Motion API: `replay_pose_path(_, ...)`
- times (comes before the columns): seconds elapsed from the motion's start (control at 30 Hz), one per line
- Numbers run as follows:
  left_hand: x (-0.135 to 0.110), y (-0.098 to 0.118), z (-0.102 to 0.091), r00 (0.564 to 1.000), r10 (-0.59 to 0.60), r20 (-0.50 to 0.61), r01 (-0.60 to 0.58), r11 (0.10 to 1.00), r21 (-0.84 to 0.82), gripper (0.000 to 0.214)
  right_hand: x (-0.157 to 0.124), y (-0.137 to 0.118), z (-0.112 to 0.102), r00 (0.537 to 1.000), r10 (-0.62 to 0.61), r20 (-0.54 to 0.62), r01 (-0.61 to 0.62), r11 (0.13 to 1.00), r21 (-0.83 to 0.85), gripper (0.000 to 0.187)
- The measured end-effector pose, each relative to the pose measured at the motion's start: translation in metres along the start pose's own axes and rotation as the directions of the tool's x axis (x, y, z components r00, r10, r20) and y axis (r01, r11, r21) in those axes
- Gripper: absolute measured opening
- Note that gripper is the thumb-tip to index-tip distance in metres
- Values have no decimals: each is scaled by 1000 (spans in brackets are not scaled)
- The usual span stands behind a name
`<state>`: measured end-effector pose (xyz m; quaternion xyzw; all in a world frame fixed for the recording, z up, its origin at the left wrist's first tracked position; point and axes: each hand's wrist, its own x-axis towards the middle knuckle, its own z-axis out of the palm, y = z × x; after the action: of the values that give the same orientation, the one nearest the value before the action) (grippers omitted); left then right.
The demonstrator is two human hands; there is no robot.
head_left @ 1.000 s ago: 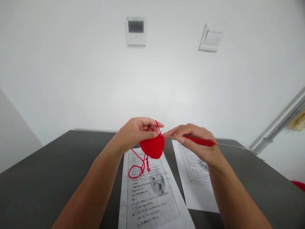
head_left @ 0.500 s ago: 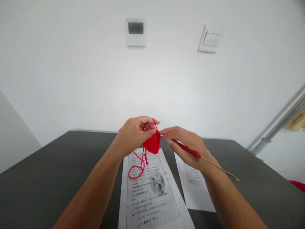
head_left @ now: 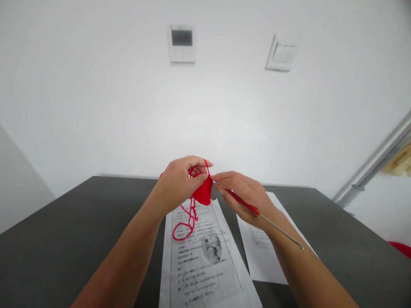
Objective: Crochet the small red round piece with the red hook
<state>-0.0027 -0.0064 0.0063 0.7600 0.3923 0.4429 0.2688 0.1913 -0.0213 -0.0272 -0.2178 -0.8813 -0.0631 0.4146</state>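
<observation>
Head cam: left hand [head_left: 179, 177] pinches the red crochet piece [head_left: 203, 193] above the counter [head_left: 90, 214], yarn [head_left: 207, 167] draped over that hand; right hand [head_left: 249, 191] is clamped on the red-handled hook [head_left: 244, 202], aimed at the piece's edge. Looks mid-stitch, so next move probably needs steady yarn tension.

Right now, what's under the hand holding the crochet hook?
Below the right hand, a printed sheet lies on the dark table. A bit of its print shows; whatever else the hand and forearm cover can't be seen.
</observation>
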Motion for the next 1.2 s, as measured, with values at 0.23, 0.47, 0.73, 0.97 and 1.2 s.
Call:
replay_pose_path(0.23,-2,5,-1,1000,6,-15,-5,999,36,24,4,-2,-2,996,81,-42,-77,994,83,15)
replay_pose_path(0.47,-3,7,5,1000,-4,20,4,1000,-18,21,4,2,7,997,34,-69,-29,996,80,14)
replay_pose_path(0.73,-1,1,6,1000,8,2,-7,989,-149,33,4,5,7,970,-39,-242,28,998,-49,15)
replay_pose_path(0.97,3,1,8,999,-43,-9,41,977,-212,39,5,8,7,973,-80,-219,65,995,-74,14)
replay_pose_path(1.2,5,0,10,988,-135,76,154,898,-412,46,2,12,7,965,-83,-249,80,997,-25,14)
